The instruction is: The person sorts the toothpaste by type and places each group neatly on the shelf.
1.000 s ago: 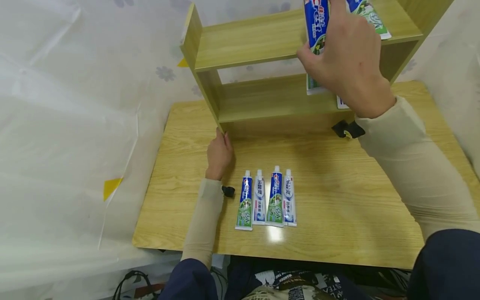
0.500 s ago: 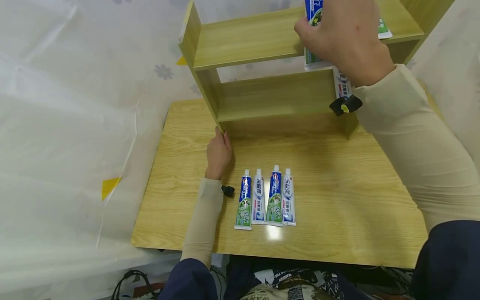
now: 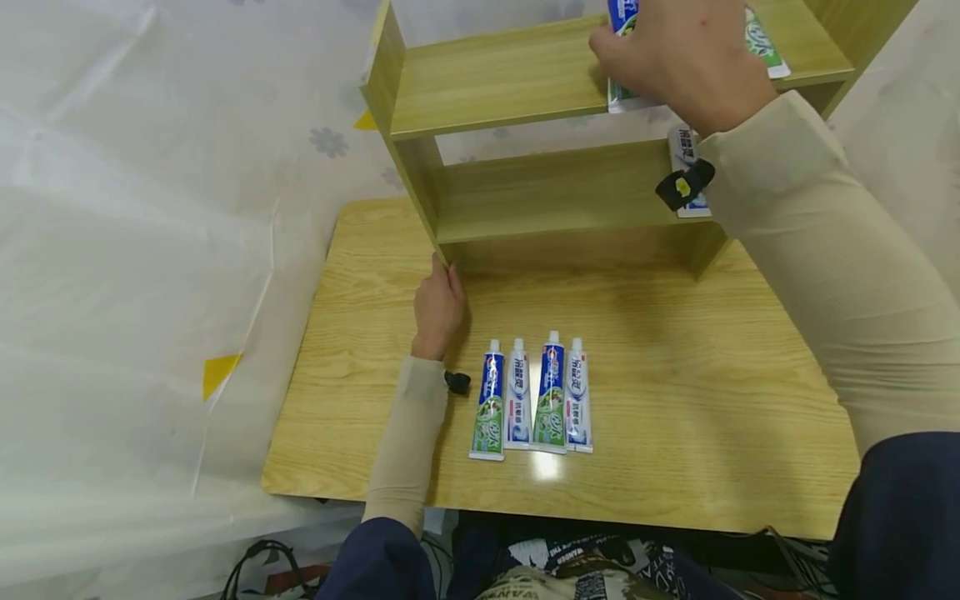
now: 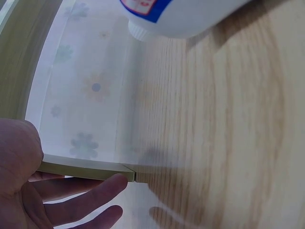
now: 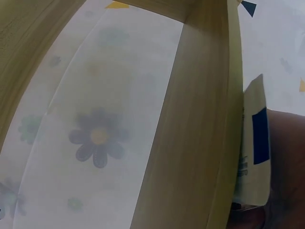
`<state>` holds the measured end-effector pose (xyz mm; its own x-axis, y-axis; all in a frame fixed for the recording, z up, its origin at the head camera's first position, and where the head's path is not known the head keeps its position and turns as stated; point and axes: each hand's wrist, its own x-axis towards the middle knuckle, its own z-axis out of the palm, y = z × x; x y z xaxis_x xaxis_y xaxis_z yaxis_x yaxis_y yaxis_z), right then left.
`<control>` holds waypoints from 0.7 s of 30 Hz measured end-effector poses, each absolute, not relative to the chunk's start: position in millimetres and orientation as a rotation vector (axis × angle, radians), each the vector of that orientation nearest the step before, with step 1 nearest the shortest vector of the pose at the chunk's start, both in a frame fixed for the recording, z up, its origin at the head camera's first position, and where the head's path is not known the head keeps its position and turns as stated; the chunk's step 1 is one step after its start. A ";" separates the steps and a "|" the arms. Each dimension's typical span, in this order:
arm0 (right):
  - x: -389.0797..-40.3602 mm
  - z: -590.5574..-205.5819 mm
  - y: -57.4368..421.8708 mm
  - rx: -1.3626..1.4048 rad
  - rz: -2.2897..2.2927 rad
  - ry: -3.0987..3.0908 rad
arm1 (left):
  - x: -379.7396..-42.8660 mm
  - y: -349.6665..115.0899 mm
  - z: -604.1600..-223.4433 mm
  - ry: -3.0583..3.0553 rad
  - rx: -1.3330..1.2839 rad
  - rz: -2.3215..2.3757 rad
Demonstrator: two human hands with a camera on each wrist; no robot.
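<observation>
My right hand [image 3: 693,62] grips a blue-and-green Crest toothpaste tube [image 3: 622,94] at the upper board of a wooden shelf [image 3: 510,79]. The tube's flat end shows at that board's front edge; my hand covers much of the rest. In the right wrist view the tube's crimped end [image 5: 255,148] lies close along the board's edge. My left hand [image 3: 438,308] holds the lower corner of the shelf's left side panel. The left wrist view has its fingers [image 4: 90,202] around the panel edge [image 4: 90,171].
Two blue-green toothpaste tubes [image 3: 488,408] and two white ones [image 3: 578,400] lie side by side on the wooden table [image 3: 690,400]. Another green-ended tube [image 3: 765,46] rests on the upper board, right of my hand. A white tube [image 3: 684,146] lies on the lower board.
My right hand has moved up and away with the Crest tube, from in front of the shelf to the upper board. The white tube below is more exposed. My left hand stays put.
</observation>
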<state>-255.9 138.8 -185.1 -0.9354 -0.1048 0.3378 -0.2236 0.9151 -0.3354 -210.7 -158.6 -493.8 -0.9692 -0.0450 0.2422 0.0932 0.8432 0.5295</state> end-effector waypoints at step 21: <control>-258.0 -180.5 146.3 0.080 0.625 -3.011 | -212.5 -159.5 -502.0 -2.779 -0.043 -0.834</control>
<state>-258.0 146.3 -180.5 -0.9965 -0.0379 0.0743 -0.0644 0.9162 -0.3956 -212.5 -159.5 -502.0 -0.9710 -0.0404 0.2357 0.0961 0.8366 0.5394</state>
